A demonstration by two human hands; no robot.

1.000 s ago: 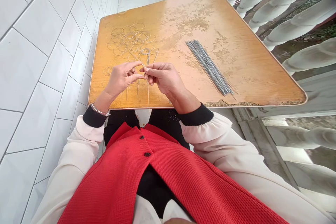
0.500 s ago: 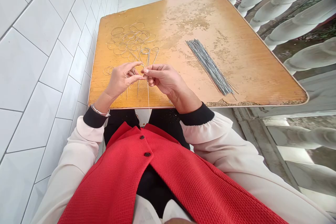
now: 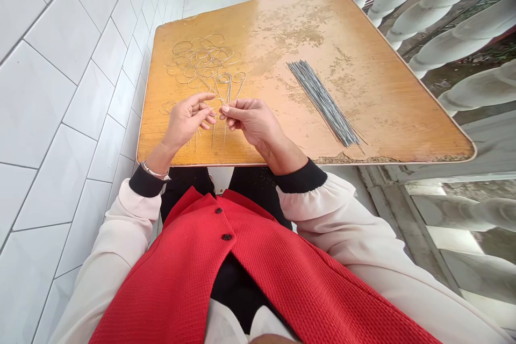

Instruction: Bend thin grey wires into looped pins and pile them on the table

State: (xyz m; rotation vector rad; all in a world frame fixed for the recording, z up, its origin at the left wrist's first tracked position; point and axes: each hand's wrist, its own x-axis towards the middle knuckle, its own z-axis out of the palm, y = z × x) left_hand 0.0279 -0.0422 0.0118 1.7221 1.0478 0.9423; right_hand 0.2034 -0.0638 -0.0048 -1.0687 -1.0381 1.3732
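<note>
My right hand (image 3: 252, 121) is closed, pinching a thin metal wire (image 3: 220, 101) between thumb and fingertips over the table's near left part. Close beside it is my left hand (image 3: 187, 121), its index finger stretched out and its thumb against the curled fingers, apparently on the same wire; the exact contact is too small to see clearly. Just beyond the hands lie several wires with looped ends (image 3: 229, 79), their straight stems pointing towards me. A loose heap of wire rings (image 3: 201, 56) spreads behind them.
A bundle of straight grey wires (image 3: 322, 102) lies on the right half of the worn wooden table (image 3: 274, 21). White wall tiles (image 3: 86, 102) run along the left, and a white baluster railing (image 3: 443, 37) stands along the right.
My left thumb has drawn in against the fingers, and the hand has moved slightly away from the right. The wire's tail no longer hangs down past the table edge. My right hand keeps its pinch.
</note>
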